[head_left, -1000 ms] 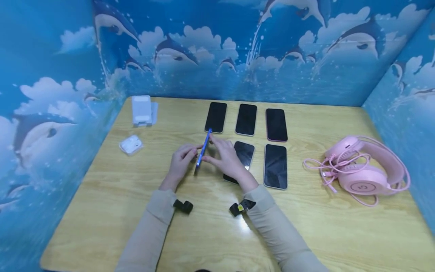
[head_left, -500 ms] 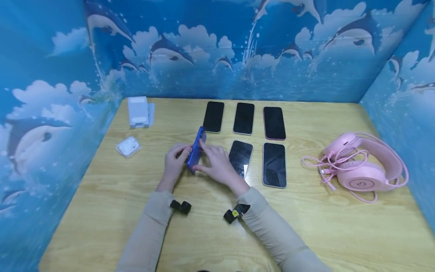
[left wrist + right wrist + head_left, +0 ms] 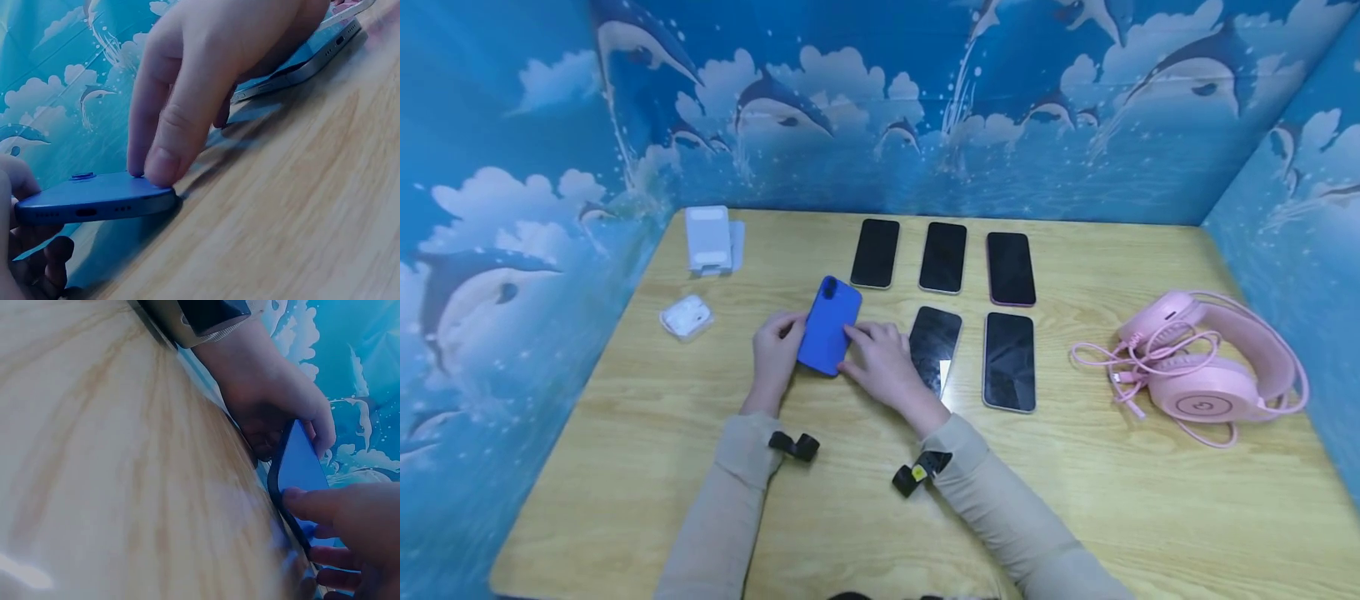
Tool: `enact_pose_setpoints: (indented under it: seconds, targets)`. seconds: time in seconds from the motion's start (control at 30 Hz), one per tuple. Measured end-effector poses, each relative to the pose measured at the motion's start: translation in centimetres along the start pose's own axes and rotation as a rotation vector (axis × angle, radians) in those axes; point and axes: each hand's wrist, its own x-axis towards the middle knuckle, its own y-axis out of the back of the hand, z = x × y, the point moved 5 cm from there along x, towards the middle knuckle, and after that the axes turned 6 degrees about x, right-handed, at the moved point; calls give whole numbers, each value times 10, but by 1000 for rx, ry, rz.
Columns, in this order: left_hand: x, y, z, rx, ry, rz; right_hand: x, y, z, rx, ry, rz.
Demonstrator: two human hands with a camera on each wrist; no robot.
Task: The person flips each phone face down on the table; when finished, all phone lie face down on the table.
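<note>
A blue smartphone (image 3: 829, 327) shows its back, with the camera at its far left corner, in front of the person. My left hand (image 3: 776, 351) grips its left edge; in the left wrist view, curled fingers (image 3: 55, 256) reach under that side, which is raised off the wood. My right hand (image 3: 883, 367) holds the opposite edge near the lower corner. Its thumb (image 3: 297, 501) lies on the blue back in the right wrist view. Right beside the right hand lies a phone (image 3: 936, 346) with a dark, reflective screen, partly covered by that hand.
Further back on the wooden table (image 3: 850, 517) lie three dark-screened phones, including a left one (image 3: 876, 253). Another phone (image 3: 1009, 362) is right of centre. Pink headphones (image 3: 1206, 367) sit at the right. A white box (image 3: 708, 237) and a small clear-white case (image 3: 687, 317) are at the left.
The blue phone has turned from edge-on to nearly flat, its back now facing up. Both hands have shifted slightly left with it, uncovering more of the phone beside the right hand.
</note>
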Motion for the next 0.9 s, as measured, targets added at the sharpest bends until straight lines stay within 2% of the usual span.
enact_pose_setpoints:
  seconds: [0.17, 0.4, 0.6, 0.8, 0.9]
  targets:
    - [1, -5, 0, 99, -20, -72, 1, 9, 4, -14, -36, -22]
    - [-2, -15, 3, 298, -156, -220, 0, 24, 13, -63, -97, -93]
    - [-5, -18, 7, 364, -254, -247, 0, 30, 17, -52, -105, -153]
    - [-6, -21, 8, 386, -267, -261, -4, 32, 20, -53, -91, -157]
    - [-6, -20, 7, 387, -264, -254, -6, 34, 21, -53, -46, -157]
